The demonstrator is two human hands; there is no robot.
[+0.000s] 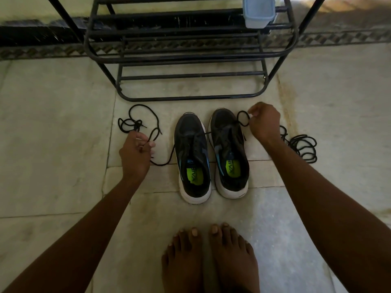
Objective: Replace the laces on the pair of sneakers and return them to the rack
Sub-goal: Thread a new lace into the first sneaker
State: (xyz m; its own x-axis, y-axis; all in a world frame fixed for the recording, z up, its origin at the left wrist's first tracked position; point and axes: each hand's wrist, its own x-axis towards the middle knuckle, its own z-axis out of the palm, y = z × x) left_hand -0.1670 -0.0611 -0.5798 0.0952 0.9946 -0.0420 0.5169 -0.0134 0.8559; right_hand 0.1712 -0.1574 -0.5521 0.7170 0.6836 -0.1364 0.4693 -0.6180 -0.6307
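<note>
- A black metal shoe rack stands on a pale stone floor; it serves as the landmark here. A pale blue plastic tub sits on an upper right rail of the rack.
- Just in front of the rack stands a pair of dark sneakers with white soles, toes toward it: the left sneaker and right sneaker side by side.
- The right hand, in front of the rack's right corner, pinches a loop of black lace at the right sneaker's toe end.
- The left hand, in front of the rack's left corner, pinches a lace strand running to the left sneaker.
- A loose lace lies beside the left hand; a coiled lace lies beyond the right wrist.
- Judgement: lacing is mid-step. The next move likely calls for drawing both strands through the eyelets without snagging.
</note>
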